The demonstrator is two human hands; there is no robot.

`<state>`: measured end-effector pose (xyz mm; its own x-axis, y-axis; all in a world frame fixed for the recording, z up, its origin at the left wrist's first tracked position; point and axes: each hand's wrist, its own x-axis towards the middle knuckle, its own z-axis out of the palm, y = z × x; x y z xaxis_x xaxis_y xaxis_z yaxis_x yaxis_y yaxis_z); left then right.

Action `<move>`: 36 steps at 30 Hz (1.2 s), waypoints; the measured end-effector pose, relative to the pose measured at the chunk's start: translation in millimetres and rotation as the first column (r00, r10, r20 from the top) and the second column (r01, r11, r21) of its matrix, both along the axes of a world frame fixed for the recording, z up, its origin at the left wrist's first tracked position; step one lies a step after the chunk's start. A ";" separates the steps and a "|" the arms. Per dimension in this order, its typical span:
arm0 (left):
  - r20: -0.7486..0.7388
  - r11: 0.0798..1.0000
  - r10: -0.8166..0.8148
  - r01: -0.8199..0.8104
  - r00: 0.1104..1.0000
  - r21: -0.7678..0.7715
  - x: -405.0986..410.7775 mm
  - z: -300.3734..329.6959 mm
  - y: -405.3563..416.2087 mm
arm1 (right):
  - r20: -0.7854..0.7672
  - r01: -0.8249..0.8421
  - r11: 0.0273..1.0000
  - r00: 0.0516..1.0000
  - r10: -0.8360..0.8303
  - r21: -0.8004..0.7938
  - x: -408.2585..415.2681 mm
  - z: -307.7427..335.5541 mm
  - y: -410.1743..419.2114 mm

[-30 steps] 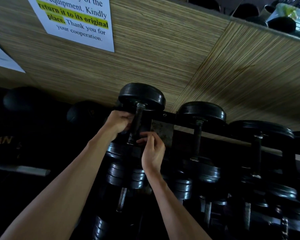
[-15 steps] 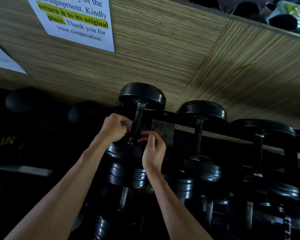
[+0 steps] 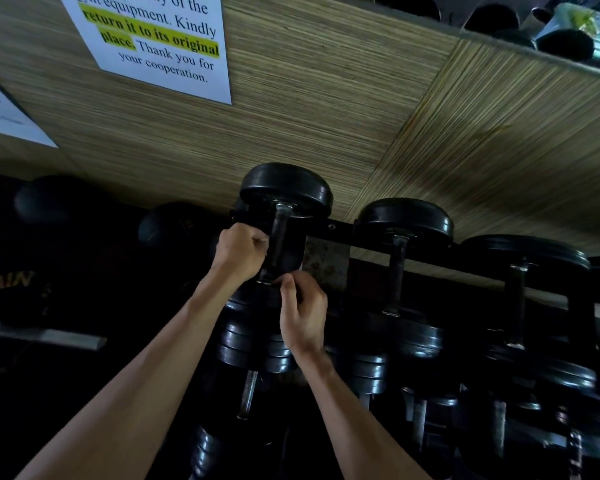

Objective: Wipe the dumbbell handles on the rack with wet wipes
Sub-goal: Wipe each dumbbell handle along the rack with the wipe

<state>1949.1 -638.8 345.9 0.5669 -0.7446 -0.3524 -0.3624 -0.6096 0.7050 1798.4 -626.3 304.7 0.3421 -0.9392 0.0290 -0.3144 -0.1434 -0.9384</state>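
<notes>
A striped wood-grain wall [image 3: 326, 109] fills the upper half of the view, with a white printed notice [image 3: 153, 39] stuck to it at top left and the corner of a second sheet [image 3: 0, 116] at the left edge. Below it runs a black rack [image 3: 340, 233] loaded with rows of black dumbbells, the lower tiers sunk in shadow. On the top tier three dumbbells stand side by side with their handles running away from the camera; the middle dumbbell [image 3: 402, 220] and the right dumbbell [image 3: 523, 254] are untouched. The leftmost dumbbell [image 3: 286, 188] is the one being worked on, its far head resting against the wall and its dark handle [image 3: 278, 244] sloping down toward the person.

Two bare forearms reach up from the bottom edge. The left hand [image 3: 239, 252] sits just left of the handle at about its middle, fingers clenched into a fist with the knuckles against the bar's side; a small pale scrap shows at the fingertips, possibly the wipe [image 3: 262, 241], though the light is too dim to be certain. The right hand [image 3: 303, 313] is lower, at the near end of the handle where it meets the near head, back of the hand toward the camera. Its fingers curl inward and its fingertips [image 3: 286, 282] pinch together right at the base of the bar, touching it; what they grasp there is hidden by the hand itself
</notes>
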 end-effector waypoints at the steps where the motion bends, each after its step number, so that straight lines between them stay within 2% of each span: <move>1: -0.001 1.000 0.010 -0.010 1.000 0.019 -0.4 0.2 -1.7 | 0.001 -0.006 1.000 1.000 0.006 0.000 -0.1 -0.1 -0.4; 8: 0.031 0.994 -0.073 0.070 0.997 0.085 2.3 3.9 1.6 | 0.026 0.006 1.000 1.000 -0.007 0.012 0.9 -3.5 -2.1; 11: -0.039 0.984 -0.079 0.084 0.996 0.157 7.1 2.5 -3.9 | 0.027 0.001 1.000 1.000 -0.001 0.015 0.2 -3.3 -2.6; 14: -0.125 0.986 -0.056 0.074 0.991 0.149 11.5 5.3 1.0 | 0.037 0.000 1.000 0.999 0.000 0.024 -0.3 -3.2 -3.4; 20: -0.021 0.987 -0.083 0.085 0.996 0.137 3.9 9.8 7.4 | 0.046 0.021 0.999 0.999 -0.022 0.027 1.1 -5.8 -3.7; 24: -0.045 0.975 -0.098 0.105 0.994 0.197 4.5 12.5 -1.4 | 0.056 0.015 0.999 0.998 -0.017 0.029 0.5 -5.5 -3.8; 27: -0.046 0.978 -0.093 0.100 0.995 0.184 8.4 12.7 3.4 | 0.050 0.015 0.999 0.999 -0.016 0.029 0.6 -5.6 -4.1; 31: -0.005 0.966 -0.148 0.146 0.989 0.214 6.4 14.5 6.9 | 0.053 0.027 0.999 0.998 -0.029 0.039 1.7 -6.3 -3.8; 36: -0.072 0.936 -0.175 0.189 0.982 0.298 8.0 11.9 5.9 | 0.052 0.016 0.999 0.998 -0.019 0.043 0.8 -4.5 -3.7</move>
